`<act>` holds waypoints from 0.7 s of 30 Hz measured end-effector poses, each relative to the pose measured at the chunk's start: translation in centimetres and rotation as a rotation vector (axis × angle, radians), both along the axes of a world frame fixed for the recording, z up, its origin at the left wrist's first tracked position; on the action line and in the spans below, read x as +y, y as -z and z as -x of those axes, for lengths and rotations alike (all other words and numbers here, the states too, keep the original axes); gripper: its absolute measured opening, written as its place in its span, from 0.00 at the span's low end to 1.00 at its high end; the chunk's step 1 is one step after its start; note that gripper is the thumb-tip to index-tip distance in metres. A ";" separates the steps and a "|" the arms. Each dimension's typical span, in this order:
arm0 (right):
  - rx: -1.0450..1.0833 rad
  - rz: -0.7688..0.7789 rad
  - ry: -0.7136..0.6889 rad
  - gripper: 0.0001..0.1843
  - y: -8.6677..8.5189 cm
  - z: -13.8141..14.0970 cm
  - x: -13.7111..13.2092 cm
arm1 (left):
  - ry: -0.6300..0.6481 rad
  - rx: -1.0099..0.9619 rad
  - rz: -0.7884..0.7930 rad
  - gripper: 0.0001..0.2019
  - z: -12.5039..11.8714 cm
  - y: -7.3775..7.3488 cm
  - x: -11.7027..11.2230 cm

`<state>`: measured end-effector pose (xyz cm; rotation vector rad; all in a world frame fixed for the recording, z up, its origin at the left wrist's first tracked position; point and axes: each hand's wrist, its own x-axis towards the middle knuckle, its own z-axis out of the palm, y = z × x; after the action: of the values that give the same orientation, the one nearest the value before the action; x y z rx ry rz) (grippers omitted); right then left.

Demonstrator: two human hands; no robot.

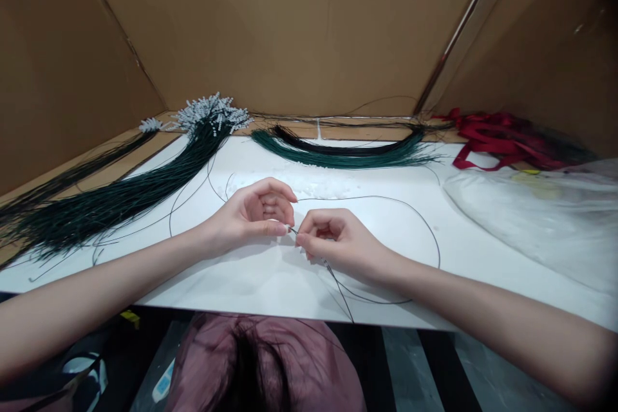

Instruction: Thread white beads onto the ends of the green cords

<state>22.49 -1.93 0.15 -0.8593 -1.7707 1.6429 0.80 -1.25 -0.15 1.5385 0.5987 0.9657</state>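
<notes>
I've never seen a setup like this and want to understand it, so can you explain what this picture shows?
There is no machine here, just a person's two bare hands, seen from a camera worn on the head, looking forward and down. The left hand seems to pinch a small whitish piece; the right hand grips a thin dark strand beside it. They work above a white surface. On the left lies a dark green bundle with white-beaded tips. Beyond the hands are scattered white bits and a curved black-and-green bundle. On the right are red ribbon and clear plastic.
</notes>
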 end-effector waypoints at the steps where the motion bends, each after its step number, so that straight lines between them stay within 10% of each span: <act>1: -0.006 -0.002 -0.002 0.04 0.0 0.0 0.0 | -0.003 0.014 -0.018 0.18 0.0 -0.1 0.0; 21: -0.054 -0.079 -0.012 0.04 0.2 -0.1 0.0 | -0.063 0.283 -0.392 0.15 0.7 -0.9 -0.7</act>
<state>22.59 -1.98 -0.10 -0.8664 -1.8681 1.5589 0.12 -1.96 0.72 2.0384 0.6872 0.9580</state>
